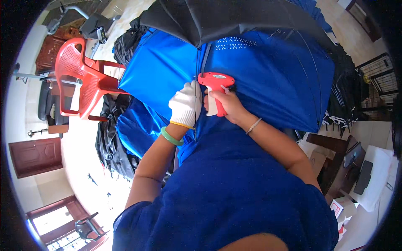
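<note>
- One red plastic armchair (90, 83) beside blue fabric umbrella (264, 79).
- One thin black rib (195, 111) crosses white-gloved left hand (183, 103); grip unclear.
- Right hand (231, 105) grips one red-and-white plastic tagging gun (215, 83).

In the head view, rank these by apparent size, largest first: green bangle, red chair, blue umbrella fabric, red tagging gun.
1. Blue umbrella fabric
2. Red chair
3. Red tagging gun
4. Green bangle

No readable text, just a small oval label (218, 76) on the red tagging gun (215, 85)
</note>
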`<state>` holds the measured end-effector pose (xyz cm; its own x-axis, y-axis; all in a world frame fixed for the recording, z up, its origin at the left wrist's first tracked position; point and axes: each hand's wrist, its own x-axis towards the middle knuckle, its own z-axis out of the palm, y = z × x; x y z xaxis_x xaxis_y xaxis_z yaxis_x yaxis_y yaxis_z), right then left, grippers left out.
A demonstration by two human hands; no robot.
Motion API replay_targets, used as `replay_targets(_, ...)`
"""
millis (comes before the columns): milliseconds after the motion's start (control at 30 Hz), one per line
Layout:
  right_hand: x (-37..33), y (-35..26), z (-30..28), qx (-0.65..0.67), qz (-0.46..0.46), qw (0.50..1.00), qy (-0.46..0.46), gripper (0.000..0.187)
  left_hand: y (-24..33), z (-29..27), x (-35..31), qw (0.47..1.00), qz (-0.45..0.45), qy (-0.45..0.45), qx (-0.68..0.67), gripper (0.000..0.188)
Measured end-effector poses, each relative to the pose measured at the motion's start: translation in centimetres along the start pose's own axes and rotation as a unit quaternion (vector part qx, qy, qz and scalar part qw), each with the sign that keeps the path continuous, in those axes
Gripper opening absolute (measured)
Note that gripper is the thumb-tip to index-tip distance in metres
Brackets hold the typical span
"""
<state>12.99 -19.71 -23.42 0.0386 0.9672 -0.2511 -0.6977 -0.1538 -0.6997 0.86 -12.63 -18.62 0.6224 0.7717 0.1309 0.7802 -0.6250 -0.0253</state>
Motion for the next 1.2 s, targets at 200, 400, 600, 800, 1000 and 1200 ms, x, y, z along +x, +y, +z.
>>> replay_targets(200, 0.0, -0.8, -1.0, -0.056, 0.052, 0.997, -0.021, 0.026, 1.1, -0.7, 0.5, 0.999, -0.012, 0.015, -0.051, 0.015)
replay_targets(400, -11.9, -13.5, 0.9, -0.104, -0.135, 0.981, -0.088, 0.042, -2.5, -5.6, 1.9, 0.907, -0.085, 0.068, -0.407, 0.039)
replay_targets(600, -20.8, -21.4, -11.3, -0.072, -0.425, 0.817, 0.383, 0.046, -7.0, -10.2, 3.3, 0.769, -0.095, -0.159, -0.611, 0.053)
replay_targets(800, -18.0, -15.9, -12.8, 0.033, -0.21, 0.946, 0.245, 0.042, -19.5, -8.9, 6.6, 0.811, -0.147, -0.206, -0.527, 0.044)
replay_targets(1000, -17.2, -8.2, -0.4, -0.129, -0.039, 0.988, 0.075, 0.033, -7.7, -16.8, 13.0, 0.989, 0.049, 0.129, -0.047, 0.044)
replay_targets(1200, -14.9, -3.7, 1.1, -0.301, 0.002, 0.954, -0.009, 0.029, 11.7, -15.2, 18.2, 0.865, 0.464, 0.083, -0.17, 0.055)
